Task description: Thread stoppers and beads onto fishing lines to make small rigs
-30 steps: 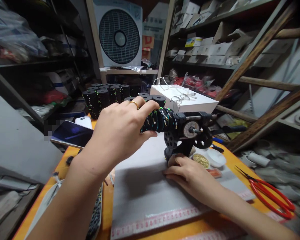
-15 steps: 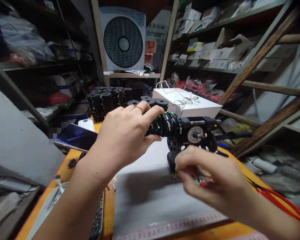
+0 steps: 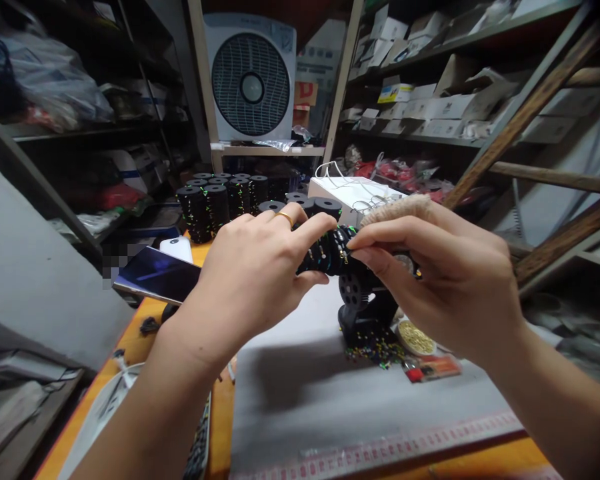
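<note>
My left hand point(image 3: 253, 273), a gold ring on one finger, is wrapped round a row of black foam spools point(image 3: 327, 250) with green and yellow flecks, mounted sideways on a small black geared winding machine point(image 3: 363, 303). My right hand point(image 3: 447, 270) is raised in front of the machine's dial, thumb and forefinger pinched at the right end of the spool row; what they pinch is too small to name. The machine stands on a grey mat point(image 3: 320, 393). Tiny coloured beads point(image 3: 375, 350) lie scattered at its base.
Stacks of black spools point(image 3: 220, 200) stand behind, beside a white box point(image 3: 355, 193) with a cable on it. A phone point(image 3: 155, 273) lies at left; a small dish of gold beads point(image 3: 415, 337) sits right of the machine. Shelves, a fan point(image 3: 253, 77) and a wooden ladder point(image 3: 535, 133) surround the orange table.
My right hand has lifted from the mat at the machine's base up to the spool row and now pinches at its right end. My left hand stays on the spools.
</note>
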Demonstrator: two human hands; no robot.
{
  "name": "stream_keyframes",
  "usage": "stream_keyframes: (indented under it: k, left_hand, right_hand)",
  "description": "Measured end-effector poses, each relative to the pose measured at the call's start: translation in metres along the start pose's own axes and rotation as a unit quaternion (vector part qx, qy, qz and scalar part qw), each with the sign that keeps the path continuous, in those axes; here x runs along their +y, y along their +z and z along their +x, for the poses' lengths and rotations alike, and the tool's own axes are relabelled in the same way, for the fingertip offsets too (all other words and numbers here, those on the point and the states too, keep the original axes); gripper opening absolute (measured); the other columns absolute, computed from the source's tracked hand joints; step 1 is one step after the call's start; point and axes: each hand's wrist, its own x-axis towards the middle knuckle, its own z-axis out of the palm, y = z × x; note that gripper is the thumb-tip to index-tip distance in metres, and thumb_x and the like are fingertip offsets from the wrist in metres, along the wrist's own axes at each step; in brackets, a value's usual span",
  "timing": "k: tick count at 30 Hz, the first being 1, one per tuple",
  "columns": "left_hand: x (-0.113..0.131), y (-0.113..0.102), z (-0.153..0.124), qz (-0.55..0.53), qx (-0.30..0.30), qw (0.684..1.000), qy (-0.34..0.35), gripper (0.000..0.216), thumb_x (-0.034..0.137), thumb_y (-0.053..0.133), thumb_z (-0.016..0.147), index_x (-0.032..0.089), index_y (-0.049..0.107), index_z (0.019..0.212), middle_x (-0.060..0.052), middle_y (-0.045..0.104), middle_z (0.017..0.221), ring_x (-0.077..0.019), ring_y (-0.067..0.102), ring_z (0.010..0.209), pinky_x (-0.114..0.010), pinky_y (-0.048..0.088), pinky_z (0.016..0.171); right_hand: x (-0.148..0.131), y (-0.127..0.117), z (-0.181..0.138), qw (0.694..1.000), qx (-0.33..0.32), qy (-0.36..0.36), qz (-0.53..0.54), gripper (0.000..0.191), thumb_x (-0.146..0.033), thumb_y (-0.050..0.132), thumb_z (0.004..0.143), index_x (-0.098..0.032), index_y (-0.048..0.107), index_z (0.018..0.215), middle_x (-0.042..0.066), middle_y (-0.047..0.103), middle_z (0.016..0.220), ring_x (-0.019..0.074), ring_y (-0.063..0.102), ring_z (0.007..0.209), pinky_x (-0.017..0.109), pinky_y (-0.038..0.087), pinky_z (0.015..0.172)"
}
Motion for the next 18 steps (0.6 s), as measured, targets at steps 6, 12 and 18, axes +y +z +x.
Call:
stream_keyframes:
  k: [6,12,18]
  left_hand:
    - [0.001,0.000,0.000,0.006,-0.001,1.000,0.005,0.040,0.044,0.063,0.086,0.029,0.055,0.122,-0.002,0.069,0.111,-0.0256,0.069,0.085,-0.032,0.042,0.060]
    - [-0.001,0.002,0.000,-0.006,0.004,1.000,-0.018,0.053,0.047,0.066,0.083,0.024,0.048,0.128,-0.005,0.072,0.108,-0.0264,0.070,0.088,-0.031,0.044,0.064]
    - [-0.003,0.003,0.001,-0.011,-0.002,1.000,-0.022,0.050,0.049,0.064,0.083,0.028,0.049,0.126,-0.003,0.073,0.106,-0.0267,0.071,0.087,-0.031,0.045,0.063]
  right_hand:
    - [0.001,0.001,0.003,1.000,-0.023,-0.011,-0.014,0.011,-0.006,0.060,0.087,-0.017,0.064,0.089,0.006,0.063,0.087,0.0171,0.062,0.080,0.031,0.050,0.071]
    - [0.003,0.005,-0.003,0.998,-0.038,-0.036,-0.036,0.013,-0.006,0.055,0.089,-0.017,0.062,0.091,0.007,0.062,0.089,0.0175,0.062,0.081,0.030,0.051,0.071]
    - [0.005,0.012,-0.009,0.996,-0.022,-0.058,-0.066,0.014,-0.005,0.057,0.088,-0.017,0.062,0.094,0.009,0.063,0.092,0.0186,0.063,0.085,0.030,0.051,0.074]
